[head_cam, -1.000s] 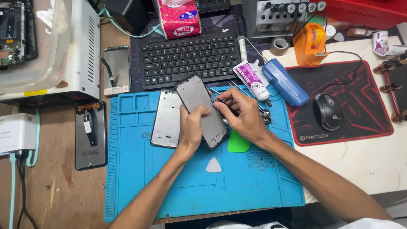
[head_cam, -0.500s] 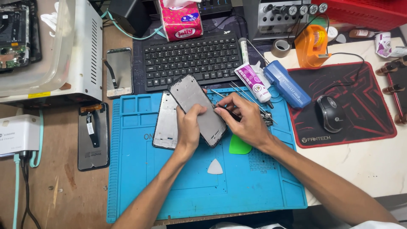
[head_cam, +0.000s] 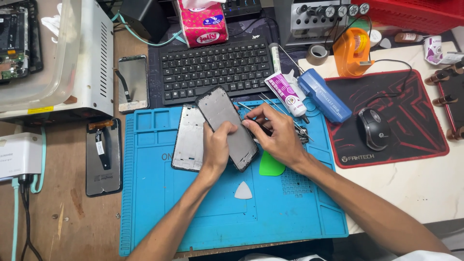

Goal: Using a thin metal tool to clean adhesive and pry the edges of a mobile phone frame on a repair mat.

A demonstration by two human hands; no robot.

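Tilted further since a second ago, the phone frame [head_cam: 227, 126] sits above the blue mat [head_cam: 193, 212] on the cluttered worktop [head_cam: 425, 193]. Left hand [head_cam: 216, 147] clasps it; right hand [head_cam: 278, 135] pinches a dark tool [head_cam: 262, 128] at its edge, beside a second frame [head_cam: 188, 137].

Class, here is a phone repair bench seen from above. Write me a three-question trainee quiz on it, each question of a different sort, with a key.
1. True or false: the left hand holds a phone frame tilted above the blue mat.
2. Which lies on the mat nearest the right hand? A) green pick B) mouse C) tape roll
3. Fill in: a second frame lies flat on the mat to the ___ of the held one, as pictured.

Key
1. True.
2. A; the white pick lies farther down the mat.
3. Left.
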